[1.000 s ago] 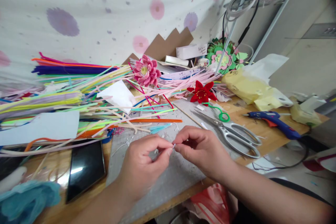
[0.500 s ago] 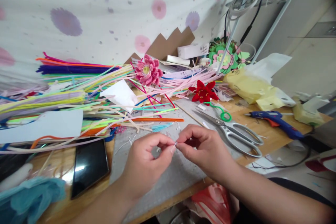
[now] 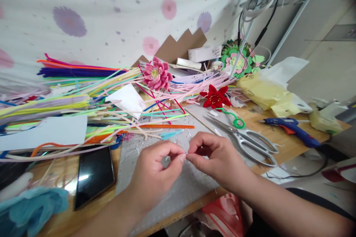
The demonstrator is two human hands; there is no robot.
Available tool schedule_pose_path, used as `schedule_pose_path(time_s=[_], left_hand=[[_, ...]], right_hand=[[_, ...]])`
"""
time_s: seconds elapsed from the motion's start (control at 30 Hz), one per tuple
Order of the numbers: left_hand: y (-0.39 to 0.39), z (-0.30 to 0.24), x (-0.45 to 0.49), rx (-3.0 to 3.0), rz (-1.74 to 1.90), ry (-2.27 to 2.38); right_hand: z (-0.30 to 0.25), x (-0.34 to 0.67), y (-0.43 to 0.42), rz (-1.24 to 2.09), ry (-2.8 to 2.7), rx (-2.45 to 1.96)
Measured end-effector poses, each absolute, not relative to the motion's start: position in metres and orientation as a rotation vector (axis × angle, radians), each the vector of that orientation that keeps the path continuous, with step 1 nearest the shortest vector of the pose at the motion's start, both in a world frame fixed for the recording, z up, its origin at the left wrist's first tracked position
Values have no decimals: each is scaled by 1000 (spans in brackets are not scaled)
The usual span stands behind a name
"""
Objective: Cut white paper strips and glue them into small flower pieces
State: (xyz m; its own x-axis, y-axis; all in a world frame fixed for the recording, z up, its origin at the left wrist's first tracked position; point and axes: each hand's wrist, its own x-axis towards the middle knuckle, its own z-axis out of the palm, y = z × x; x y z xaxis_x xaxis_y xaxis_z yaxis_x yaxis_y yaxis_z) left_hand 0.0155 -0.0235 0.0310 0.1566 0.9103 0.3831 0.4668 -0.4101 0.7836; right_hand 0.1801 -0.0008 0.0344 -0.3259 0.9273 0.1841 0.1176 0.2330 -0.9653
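Small white piece [image 3: 186,153] sits over the mat, where left hand [image 3: 151,172] and right hand [image 3: 215,159] meet. Thumb and index fingers pinch it from each side; the rest is hidden. Probably near weightless, soft, easy to lose; best held by its ends, light pressure. Room, big to small: flowered white cloth [image 3: 119,11] behind, wood tabletop [image 3: 290,143], grey mat [image 3: 178,200] on it, fuzzy stems [image 3: 55,105] piled left, scissors [image 3: 231,129] lying right, blue glue gun [image 3: 300,130] beyond, red flower [image 3: 215,97] near the blades.
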Motion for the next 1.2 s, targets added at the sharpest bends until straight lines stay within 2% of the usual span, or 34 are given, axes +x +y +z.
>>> schedule_pose_path(time_s=[0.27, 0.63, 0.9, 1.2], left_hand=[[-23, 32, 16, 2074, 1196, 1296], [-24, 32, 17, 2061, 1218, 1289], [-24, 33, 19, 2080, 1215, 1284], [-24, 30, 17, 1914, 1163, 1309]], right_hand=[[34, 180, 0, 1249, -1634, -1002], [31, 183, -1, 1096, -1711, -975], [31, 183, -2, 1232, -1598, -988], [31, 185, -2, 1237, -1586, -1039]])
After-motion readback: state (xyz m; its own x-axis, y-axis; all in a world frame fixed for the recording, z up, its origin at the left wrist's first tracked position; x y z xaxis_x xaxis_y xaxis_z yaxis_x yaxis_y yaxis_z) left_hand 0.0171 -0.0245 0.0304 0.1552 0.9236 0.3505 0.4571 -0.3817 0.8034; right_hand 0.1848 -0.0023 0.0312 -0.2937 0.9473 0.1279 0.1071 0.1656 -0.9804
